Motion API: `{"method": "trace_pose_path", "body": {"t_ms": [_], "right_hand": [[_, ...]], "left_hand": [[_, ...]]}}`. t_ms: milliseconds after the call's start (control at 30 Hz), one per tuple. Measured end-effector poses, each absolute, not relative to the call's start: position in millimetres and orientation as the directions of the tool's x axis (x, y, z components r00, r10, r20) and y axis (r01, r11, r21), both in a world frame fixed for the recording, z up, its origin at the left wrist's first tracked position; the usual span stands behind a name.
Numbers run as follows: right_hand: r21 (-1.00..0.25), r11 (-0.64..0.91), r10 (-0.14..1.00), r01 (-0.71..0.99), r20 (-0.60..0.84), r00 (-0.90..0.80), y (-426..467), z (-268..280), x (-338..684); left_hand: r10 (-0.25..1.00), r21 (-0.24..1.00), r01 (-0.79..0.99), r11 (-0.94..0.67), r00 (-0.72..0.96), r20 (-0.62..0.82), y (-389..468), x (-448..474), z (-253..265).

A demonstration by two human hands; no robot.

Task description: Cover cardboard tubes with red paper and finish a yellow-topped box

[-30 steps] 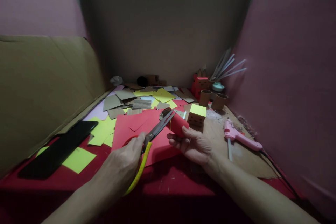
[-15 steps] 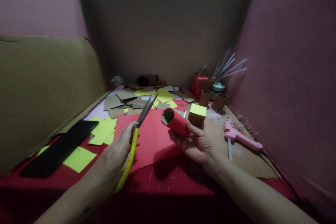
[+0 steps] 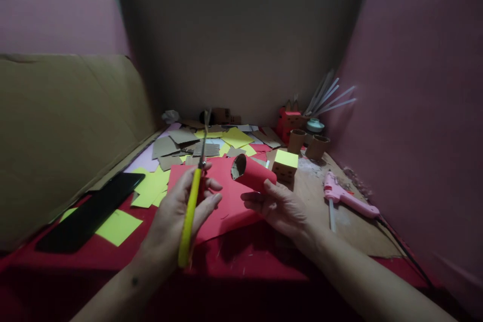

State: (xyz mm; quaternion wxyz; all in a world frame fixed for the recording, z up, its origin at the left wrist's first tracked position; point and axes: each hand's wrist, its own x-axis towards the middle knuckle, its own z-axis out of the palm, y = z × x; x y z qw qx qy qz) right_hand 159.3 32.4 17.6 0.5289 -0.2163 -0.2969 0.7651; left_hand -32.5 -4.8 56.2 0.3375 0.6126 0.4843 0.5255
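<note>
My left hand (image 3: 177, 211) carries yellow-handled scissors (image 3: 194, 196). Their blades point up and away from me and look nearly closed; the thumb and some fingers are loosely spread around the handles. In my right hand (image 3: 285, 209) is a cardboard tube (image 3: 253, 173) wrapped in red paper, pinched at its right end. Its hollow brown end tilts up toward the left. Beneath both hands lies a sheet of red paper (image 3: 226, 201) on the red-covered table (image 3: 241, 261). Just beyond the tube stands a small cardboard box (image 3: 285, 166) with a yellow top.
A black phone-like slab (image 3: 90, 214) lies at left beside yellow paper (image 3: 119, 226). Cardboard scraps (image 3: 166, 146) cover the back. At right are a pink glue gun (image 3: 349, 198) with its cord, two cardboard tubes (image 3: 317, 147), and upright glue sticks (image 3: 328, 93).
The scissors have turned more upright, and my left hand has rolled so its thumb and fingers show. The right hand and red tube have hardly moved.
</note>
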Motion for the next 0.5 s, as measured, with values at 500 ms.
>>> {"method": "trace_pose_path", "body": {"t_ms": [500], "right_hand": [[-0.686, -0.490, 0.770, -0.538, -0.051, -0.636, 30, 23, 167]], "left_hand": [[0.912, 0.906, 0.106, -0.409, 0.044, 0.407, 8, -19, 60]]}}
